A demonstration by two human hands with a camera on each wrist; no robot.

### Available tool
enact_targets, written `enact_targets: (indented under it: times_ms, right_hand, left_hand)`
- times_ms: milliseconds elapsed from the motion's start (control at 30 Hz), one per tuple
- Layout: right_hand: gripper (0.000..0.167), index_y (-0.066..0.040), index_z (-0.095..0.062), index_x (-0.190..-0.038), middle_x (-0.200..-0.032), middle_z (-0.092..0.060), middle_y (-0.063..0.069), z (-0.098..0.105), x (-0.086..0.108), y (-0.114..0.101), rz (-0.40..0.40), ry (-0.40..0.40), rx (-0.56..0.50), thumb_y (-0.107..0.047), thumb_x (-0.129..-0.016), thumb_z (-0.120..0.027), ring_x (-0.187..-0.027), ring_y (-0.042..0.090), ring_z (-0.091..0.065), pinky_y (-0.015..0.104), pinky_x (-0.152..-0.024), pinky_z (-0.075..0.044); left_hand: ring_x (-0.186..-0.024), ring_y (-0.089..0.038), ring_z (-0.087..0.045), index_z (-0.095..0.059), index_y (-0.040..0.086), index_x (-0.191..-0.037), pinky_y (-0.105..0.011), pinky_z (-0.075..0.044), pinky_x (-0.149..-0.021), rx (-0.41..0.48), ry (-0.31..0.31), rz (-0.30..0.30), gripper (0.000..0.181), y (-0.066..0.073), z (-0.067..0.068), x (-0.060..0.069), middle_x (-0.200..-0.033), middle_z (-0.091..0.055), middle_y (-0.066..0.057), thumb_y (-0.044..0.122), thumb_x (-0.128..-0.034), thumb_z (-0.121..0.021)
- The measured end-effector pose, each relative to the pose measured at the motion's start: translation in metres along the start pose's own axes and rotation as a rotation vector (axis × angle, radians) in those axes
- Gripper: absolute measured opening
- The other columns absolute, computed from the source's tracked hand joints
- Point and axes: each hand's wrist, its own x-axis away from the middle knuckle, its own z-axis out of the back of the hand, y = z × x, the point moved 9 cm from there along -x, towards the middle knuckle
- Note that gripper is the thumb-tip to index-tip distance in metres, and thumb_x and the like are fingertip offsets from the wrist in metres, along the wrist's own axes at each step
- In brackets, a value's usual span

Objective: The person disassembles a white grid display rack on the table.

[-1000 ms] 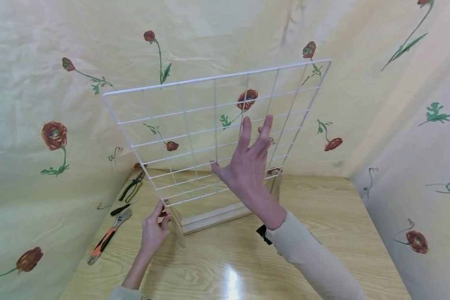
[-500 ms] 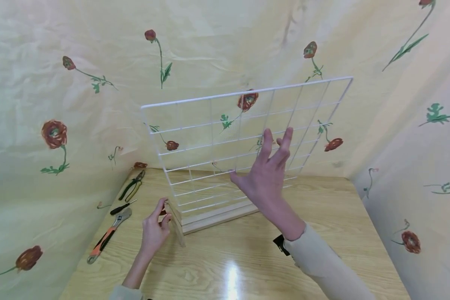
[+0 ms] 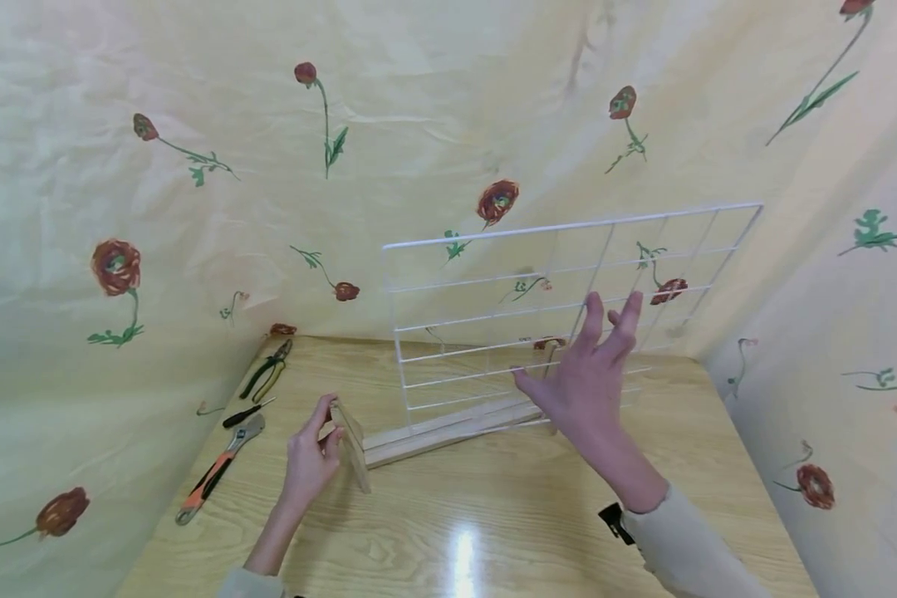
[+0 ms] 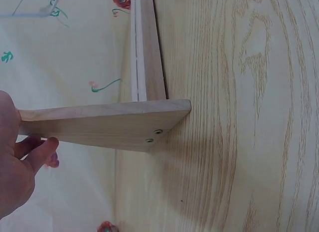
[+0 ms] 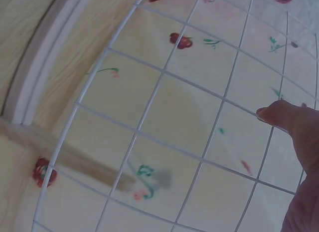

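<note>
Nearest, an adjustable wrench (image 3: 220,472) is lying on the table (image 3: 419,515). Just beyond, the left hand (image 3: 310,461) is pinching the upper end of a wooden end board (image 3: 353,448) between thumb and fingers (two screw heads (image 4: 154,135) are showing low on its outer face). Two pale rails (image 3: 448,432) are running from it. The right hand (image 3: 586,386) is spreading wide, thumb and fingertips gripping wires of a white wire grid (image 3: 493,316), which is leaning over the rails; contact cannot be told. Screwdriver (image 3: 247,413) and pliers (image 3: 267,370) are lying farther off; flowered cloth (image 3: 419,166) is hanging behind.
</note>
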Motion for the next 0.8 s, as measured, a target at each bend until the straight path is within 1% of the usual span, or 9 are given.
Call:
enact_targets:
  times_ms: [100,233,300,400,500,633,733,767,800]
  right_hand:
    - [0.143,-0.013,-0.007,-0.151,-0.156,0.01,0.03,0.007,0.007,0.015,0.009,0.003,0.023,-0.019,-0.044,-0.102,-0.13,0.052,-0.029,0.068,-0.083,-0.049]
    - [0.137,-0.008,-0.011,-0.148,-0.156,0.012,0.03,0.014,0.018,0.037,-0.045,-0.047,0.065,-0.02,-0.046,-0.101,-0.129,0.054,-0.027,0.071,-0.081,-0.048]
    - [0.135,-0.006,-0.012,-0.148,-0.157,0.013,0.029,0.017,0.023,0.048,-0.077,-0.068,0.08,-0.02,-0.047,-0.101,-0.129,0.053,-0.027,0.072,-0.08,-0.047]
    - [0.133,-0.003,-0.012,-0.148,-0.156,0.012,0.032,0.021,0.03,0.058,-0.087,-0.08,0.096,-0.02,-0.049,-0.099,-0.127,0.054,-0.026,0.072,-0.079,-0.045]
    - [0.133,-0.003,-0.012,-0.148,-0.156,0.012,0.033,0.024,0.036,0.066,-0.093,-0.089,0.101,-0.02,-0.049,-0.099,-0.126,0.056,-0.027,0.072,-0.079,-0.045]
    - [0.134,-0.002,-0.013,-0.148,-0.157,0.013,0.031,0.026,0.043,0.075,-0.12,-0.104,0.099,-0.018,-0.048,-0.1,-0.127,0.056,-0.025,0.072,-0.078,-0.046]
    - [0.134,-0.001,-0.013,-0.148,-0.157,0.013,0.03,0.028,0.046,0.079,-0.124,-0.107,0.098,-0.017,-0.047,-0.1,-0.127,0.055,-0.024,0.073,-0.076,-0.045]
    - [0.134,-0.001,-0.014,-0.148,-0.157,0.013,0.03,0.029,0.046,0.08,-0.118,-0.103,0.099,-0.017,-0.047,-0.1,-0.127,0.055,-0.024,0.073,-0.075,-0.045]
    - [0.134,-0.001,-0.014,-0.147,-0.156,0.013,0.03,0.03,0.047,0.08,-0.112,-0.1,0.099,-0.017,-0.046,-0.1,-0.127,0.055,-0.024,0.074,-0.075,-0.045]
  left_hand:
    - [-0.108,-0.049,-0.061,-0.053,-0.002,-0.136,-0.042,-0.059,-0.075,0.05,-0.021,0.025,0.056,-0.004,-0.003,0.001,-0.115,-0.064,-0.032,-0.019,-0.0844,-0.067]
    - [-0.112,-0.052,-0.057,-0.049,0.0,-0.14,-0.048,-0.056,-0.082,0.108,-0.052,0.07,0.066,-0.01,-0.007,0.002,-0.127,-0.058,-0.033,-0.024,-0.081,-0.067]
    - [-0.112,-0.052,-0.057,-0.046,0.0,-0.142,-0.05,-0.056,-0.083,0.118,-0.07,0.079,0.072,-0.011,-0.008,0.003,-0.128,-0.057,-0.033,-0.026,-0.0785,-0.067]
    - [-0.112,-0.051,-0.058,-0.042,-0.001,-0.143,-0.051,-0.055,-0.084,0.125,-0.084,0.077,0.077,-0.011,-0.01,0.005,-0.129,-0.056,-0.034,-0.028,-0.0755,-0.069]
    - [-0.11,-0.052,-0.059,-0.041,-0.005,-0.141,-0.053,-0.055,-0.083,0.131,-0.077,0.063,0.077,-0.005,-0.008,0.004,-0.126,-0.057,-0.036,-0.031,-0.0734,-0.068]
    - [-0.104,-0.053,-0.062,-0.042,-0.011,-0.138,-0.055,-0.056,-0.082,0.141,-0.085,0.063,0.072,0.014,-0.003,-0.002,-0.117,-0.059,-0.037,-0.032,-0.0737,-0.065]
    - [-0.102,-0.05,-0.062,-0.042,-0.012,-0.137,-0.054,-0.057,-0.082,0.15,-0.097,0.074,0.069,0.024,0.0,-0.005,-0.114,-0.06,-0.035,-0.032,-0.0744,-0.064]
    - [-0.102,-0.05,-0.062,-0.042,-0.012,-0.137,-0.054,-0.057,-0.083,0.153,-0.097,0.078,0.069,0.024,0.0,-0.005,-0.114,-0.06,-0.035,-0.032,-0.0745,-0.064]
    - [-0.103,-0.048,-0.063,-0.042,-0.01,-0.138,-0.052,-0.057,-0.083,0.153,-0.096,0.09,0.07,0.018,-0.003,-0.003,-0.115,-0.061,-0.033,-0.031,-0.0749,-0.065]
